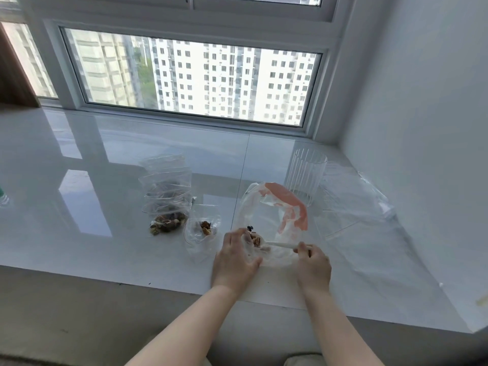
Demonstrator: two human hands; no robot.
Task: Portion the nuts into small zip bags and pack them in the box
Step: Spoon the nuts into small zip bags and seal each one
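Note:
A large clear bag with an orange patch [287, 210] lies on the white sill in front of me. My left hand [235, 257] grips its near edge, where a few nuts [255, 240] show. My right hand [313, 260] pinches the handle of a white spoon [280, 244] whose bowl reaches into the bag by the nuts. Left of the big bag a small zip bag [202, 231] holds a little heap of nuts. Further left lies a pile of small zip bags [167, 196] filled with mixed nuts.
A ribbed clear container [305, 178] stands behind the large bag. Loose clear plastic sheeting [364, 207] spreads toward the right wall. The window runs along the back of the sill, whose front edge [158, 285] passes just under my wrists.

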